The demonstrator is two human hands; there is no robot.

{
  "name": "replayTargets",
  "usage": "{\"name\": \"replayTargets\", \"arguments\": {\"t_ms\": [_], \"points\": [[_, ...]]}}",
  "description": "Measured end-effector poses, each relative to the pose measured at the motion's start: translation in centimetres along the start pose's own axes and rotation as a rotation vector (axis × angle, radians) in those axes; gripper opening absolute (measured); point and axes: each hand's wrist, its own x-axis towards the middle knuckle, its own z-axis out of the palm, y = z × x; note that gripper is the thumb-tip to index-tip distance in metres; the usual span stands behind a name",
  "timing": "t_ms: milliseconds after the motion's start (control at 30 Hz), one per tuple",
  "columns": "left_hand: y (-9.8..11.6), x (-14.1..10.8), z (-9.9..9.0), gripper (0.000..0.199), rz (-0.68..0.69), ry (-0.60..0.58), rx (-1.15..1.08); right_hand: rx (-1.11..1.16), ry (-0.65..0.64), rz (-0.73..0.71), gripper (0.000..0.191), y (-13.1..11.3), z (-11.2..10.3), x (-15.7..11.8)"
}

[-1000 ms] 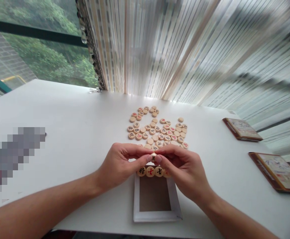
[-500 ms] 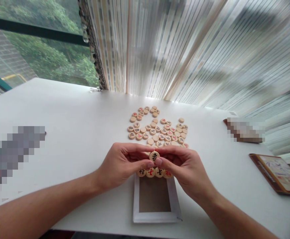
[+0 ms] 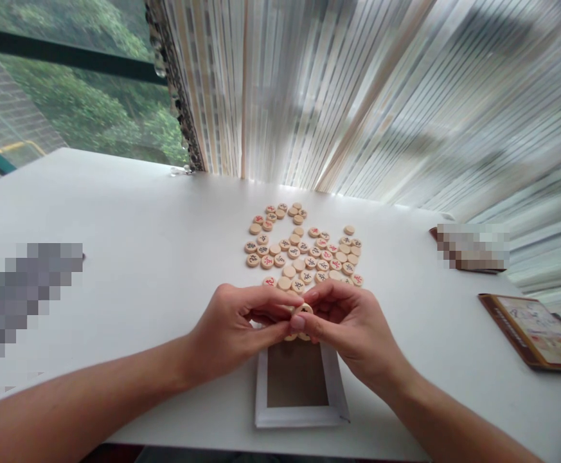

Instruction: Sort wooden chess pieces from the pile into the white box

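Observation:
Between the fingertips of both hands is a round wooden Chinese chess piece [image 3: 305, 308], its face mostly covered by a thumb. My left hand [image 3: 236, 325] pinches it from the left, fingers closed. From the other side my right hand [image 3: 352, 321] is closed on it too, thumb across the front. Just below the hands sits a shallow white-rimmed box [image 3: 261, 405] with a brown bottom. Edges of pieces [image 3: 290, 337] show at its far end, largely hidden behind my fingers. Beyond the hands lie many loose pieces [image 3: 293, 253], some face up with red or black characters, others blank side up.
The white table [image 3: 155, 225] runs back to a striped curtain [image 3: 280, 90] and a window. At right lie a brown-edged booklet-like item [image 3: 535, 331] and a partly blurred brown item [image 3: 477, 262]. A pixelated grey shape [image 3: 24, 289] is on the left.
The piece in my fingers has dipped slightly, and my right thumb now hides most of its character. My hands cover more of the pieces at the box's far end.

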Motion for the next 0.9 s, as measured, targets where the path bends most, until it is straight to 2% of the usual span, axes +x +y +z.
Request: {"name": "replayTargets", "arguments": {"t_ms": [167, 600, 767, 900], "points": [[0.06, -0.08, 0.01, 0.018, 0.066, -0.014, 0.047, 0.041, -0.001, 0.016, 0.037, -0.07, 0.10, -0.04], [0.24, 0.03, 0.07, 0.021, 0.022, 0.011, -0.097, -0.009, -0.016, -0.024, 0.028, -0.21, -0.10, -0.24], [0.15, 0.01, -0.09, 0.021, 0.019, 0.038, -0.069, 0.041, -0.049, -0.026, 0.025, -0.31, -0.18, -0.41], [0.05, -0.05, -0.21, 0.021, 0.026, 0.055, -0.041, -0.001, -0.039, -0.041, 0.029, -0.31, -0.31, -0.48]]}}
